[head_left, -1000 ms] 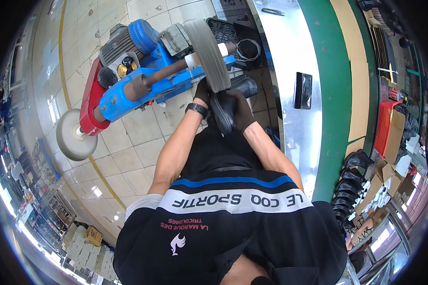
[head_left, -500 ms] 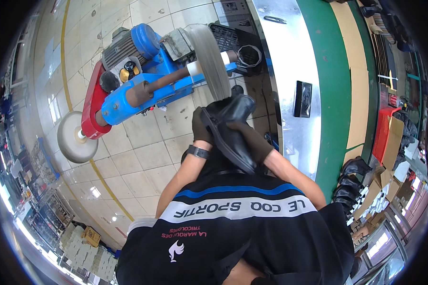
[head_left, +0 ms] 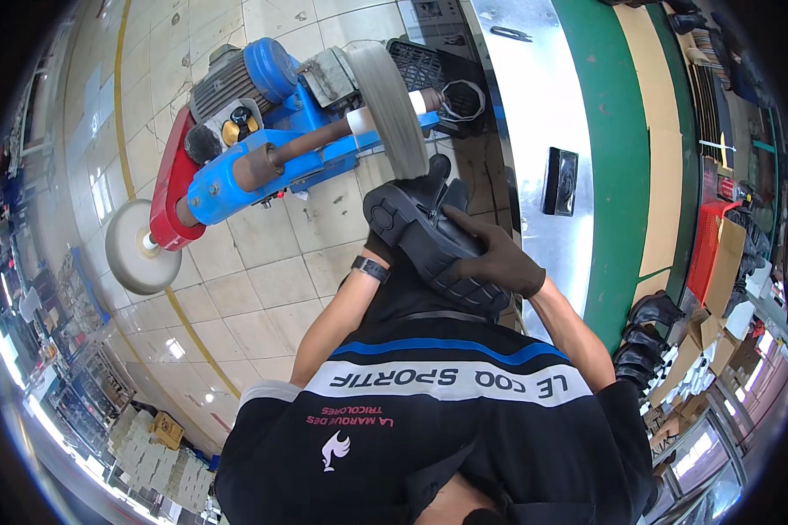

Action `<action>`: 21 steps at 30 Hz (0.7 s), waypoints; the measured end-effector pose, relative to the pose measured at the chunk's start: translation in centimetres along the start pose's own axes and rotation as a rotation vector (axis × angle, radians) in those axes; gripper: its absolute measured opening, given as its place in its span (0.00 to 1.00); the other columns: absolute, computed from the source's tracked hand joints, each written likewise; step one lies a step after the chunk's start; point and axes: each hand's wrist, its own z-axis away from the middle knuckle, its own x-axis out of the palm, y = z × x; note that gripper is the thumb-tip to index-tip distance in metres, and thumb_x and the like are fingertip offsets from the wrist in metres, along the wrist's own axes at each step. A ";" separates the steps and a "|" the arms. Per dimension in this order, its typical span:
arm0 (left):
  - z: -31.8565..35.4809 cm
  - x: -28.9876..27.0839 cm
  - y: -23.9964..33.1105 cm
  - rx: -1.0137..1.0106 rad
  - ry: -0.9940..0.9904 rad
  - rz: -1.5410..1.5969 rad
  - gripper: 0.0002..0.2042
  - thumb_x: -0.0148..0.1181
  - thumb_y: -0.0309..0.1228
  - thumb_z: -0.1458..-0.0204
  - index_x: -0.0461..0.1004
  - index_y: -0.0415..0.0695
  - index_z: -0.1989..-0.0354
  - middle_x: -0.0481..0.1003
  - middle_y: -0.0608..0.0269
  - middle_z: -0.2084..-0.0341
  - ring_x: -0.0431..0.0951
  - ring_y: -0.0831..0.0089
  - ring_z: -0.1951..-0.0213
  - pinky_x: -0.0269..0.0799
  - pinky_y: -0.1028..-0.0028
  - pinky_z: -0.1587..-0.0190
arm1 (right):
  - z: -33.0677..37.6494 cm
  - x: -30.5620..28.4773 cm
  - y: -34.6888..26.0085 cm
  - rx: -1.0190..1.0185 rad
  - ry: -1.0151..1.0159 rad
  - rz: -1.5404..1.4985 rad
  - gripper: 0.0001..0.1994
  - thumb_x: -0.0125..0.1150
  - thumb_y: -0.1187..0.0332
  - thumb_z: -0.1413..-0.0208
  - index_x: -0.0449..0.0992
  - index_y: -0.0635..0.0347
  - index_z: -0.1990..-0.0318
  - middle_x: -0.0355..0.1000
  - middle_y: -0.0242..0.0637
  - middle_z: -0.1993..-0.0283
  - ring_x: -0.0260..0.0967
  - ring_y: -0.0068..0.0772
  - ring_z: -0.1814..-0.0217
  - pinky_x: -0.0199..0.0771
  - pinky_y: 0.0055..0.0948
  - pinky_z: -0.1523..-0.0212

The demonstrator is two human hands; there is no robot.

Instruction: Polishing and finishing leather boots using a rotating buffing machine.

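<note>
A black ankle boot [head_left: 417, 229] is tilted between my hands with its treaded sole turned toward me. Its upper end is close to the rim of a large grey buffing wheel [head_left: 389, 112]; whether they touch I cannot tell. My right hand [head_left: 499, 261], in a dark brown glove, grips the boot's right side along the sole, thumb across it. My left hand [head_left: 379, 248], gloved too and with a watch at the wrist, holds the boot from the left and beneath. Most of its fingers are hidden behind the boot.
The wheel sits on a blue machine [head_left: 219, 191] with a motor, a red guard [head_left: 175, 175] and a second pale wheel [head_left: 140, 247]. To the right runs a metal-topped bench [head_left: 543, 105] carrying a black block [head_left: 560, 181]. A black crate [head_left: 416, 63] is behind the wheel.
The boot has been turned over, so its sole faces me more. My right hand has shifted right and now grips the sole's edge; my left has slid beneath the boot.
</note>
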 end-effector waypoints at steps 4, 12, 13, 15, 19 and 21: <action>-1.4 -0.2 2.2 -0.032 -0.138 0.228 0.21 0.40 0.35 0.43 0.53 0.44 0.42 0.60 0.58 0.47 0.57 0.66 0.43 0.49 0.69 0.39 | 0.0 -1.3 1.3 -0.038 -0.007 -0.239 0.42 0.60 0.71 0.70 0.54 0.58 0.39 0.61 0.44 0.45 0.62 0.32 0.46 0.60 0.25 0.46; -2.3 0.4 5.9 -0.352 -0.188 1.176 0.20 0.49 0.36 0.47 0.61 0.42 0.47 0.68 0.62 0.53 0.67 0.70 0.51 0.63 0.69 0.48 | 0.6 -0.1 5.9 -0.133 -0.055 -0.912 0.42 0.50 0.67 0.70 0.49 0.61 0.37 0.55 0.46 0.40 0.57 0.34 0.41 0.52 0.25 0.41; -2.7 0.5 6.3 -0.350 -0.185 1.174 0.20 0.49 0.36 0.47 0.61 0.42 0.47 0.68 0.62 0.53 0.67 0.70 0.51 0.63 0.69 0.48 | 0.7 -0.2 6.5 -0.135 -0.059 -0.911 0.42 0.50 0.67 0.70 0.49 0.61 0.37 0.55 0.46 0.40 0.57 0.34 0.41 0.52 0.25 0.41; -3.4 0.6 6.7 -0.350 -0.185 1.059 0.19 0.52 0.35 0.49 0.63 0.40 0.50 0.70 0.61 0.56 0.69 0.70 0.53 0.64 0.69 0.50 | 0.9 -0.6 7.6 -0.001 0.010 -0.770 0.40 0.54 0.65 0.64 0.50 0.62 0.38 0.57 0.47 0.41 0.59 0.35 0.42 0.55 0.24 0.43; -3.9 -0.8 5.5 -0.430 -0.255 0.815 0.29 0.55 0.35 0.53 0.55 0.36 0.43 0.65 0.58 0.49 0.67 0.68 0.49 0.62 0.69 0.46 | 1.0 0.1 4.5 -0.019 0.126 -0.450 0.39 0.60 0.60 0.59 0.52 0.66 0.39 0.59 0.50 0.43 0.61 0.35 0.46 0.60 0.25 0.47; -4.5 -0.8 5.8 -0.464 -0.248 0.820 0.27 0.54 0.33 0.52 0.56 0.35 0.44 0.65 0.58 0.50 0.67 0.68 0.49 0.63 0.69 0.47 | 0.0 0.3 5.0 -0.101 0.457 -0.048 0.40 0.64 0.56 0.58 0.53 0.69 0.41 0.61 0.53 0.46 0.63 0.34 0.48 0.61 0.27 0.48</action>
